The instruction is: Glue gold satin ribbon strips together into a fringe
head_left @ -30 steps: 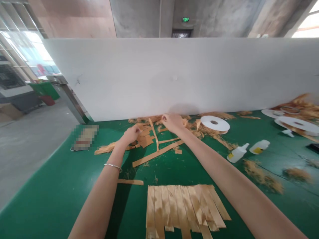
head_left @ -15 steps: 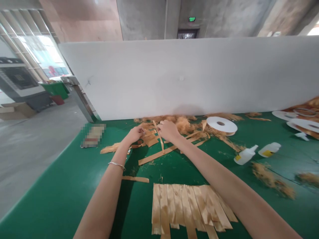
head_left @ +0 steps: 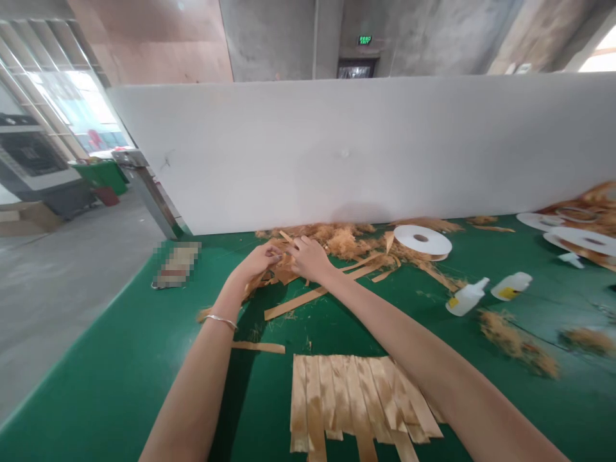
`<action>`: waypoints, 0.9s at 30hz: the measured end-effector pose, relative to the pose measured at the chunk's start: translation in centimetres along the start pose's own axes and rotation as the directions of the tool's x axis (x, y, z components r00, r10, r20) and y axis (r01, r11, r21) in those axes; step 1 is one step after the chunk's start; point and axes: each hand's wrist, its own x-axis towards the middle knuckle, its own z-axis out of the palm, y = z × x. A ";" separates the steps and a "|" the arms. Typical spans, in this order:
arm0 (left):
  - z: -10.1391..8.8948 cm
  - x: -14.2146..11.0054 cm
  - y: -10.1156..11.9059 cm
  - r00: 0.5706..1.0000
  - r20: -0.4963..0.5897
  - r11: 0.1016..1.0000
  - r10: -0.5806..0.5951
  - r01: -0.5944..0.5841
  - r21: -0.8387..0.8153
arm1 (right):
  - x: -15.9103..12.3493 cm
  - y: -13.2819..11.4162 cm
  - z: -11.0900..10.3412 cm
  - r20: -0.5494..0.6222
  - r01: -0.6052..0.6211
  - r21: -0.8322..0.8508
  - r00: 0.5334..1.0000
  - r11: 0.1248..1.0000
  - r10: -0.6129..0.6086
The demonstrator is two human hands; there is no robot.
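Note:
Over the far part of the green table, my left hand [head_left: 260, 263] and my right hand [head_left: 308, 259] are close together. A tan ribbon strip [head_left: 287, 237] sticks out past the fingers of my right hand, which are closed on it. My left fingers are pinched; what lies between them, if anything, is too small to make out. Below both hands lie more ribbon pieces [head_left: 287, 273], partly covered by them. A long ribbon strip [head_left: 293, 303] stretches across the table just nearer to me. Close to me, a row of flat ribbon strips [head_left: 346, 398] lies side by side, overlapped by my right forearm.
Frayed tan fibres [head_left: 346, 240] are heaped against the white partition [head_left: 269, 154]. A white spool [head_left: 423, 242] stands right of them. Two plastic bottles, one upright-nozzled [head_left: 466, 298] and one beside it [head_left: 511, 287], lie at right. A blurred-out flat object [head_left: 177, 266] is at left.
My right hand has moved left, closer to my left hand, bringing the ribbon strip with it. The strip hung down before; now its end points up and left. The view has shifted slightly.

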 end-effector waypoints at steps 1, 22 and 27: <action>0.0 0.0 0.1 1.000 -0.003 1.000 -0.004 0.004 0.003 | 0.1 -0.1 0.2 0.006 -0.010 0.029 1.000 1.000 0.010; 4.0 -6.7 10.1 0.997 -0.008 0.997 0.078 -0.078 -0.001 | -12.1 -0.5 -6.7 0.476 -0.458 0.876 0.873 -0.151 0.108; 8.2 -10.1 11.9 0.999 0.032 0.927 -0.026 0.036 -0.374 | -13.0 -2.3 -6.6 0.450 -0.453 0.891 0.886 0.000 0.107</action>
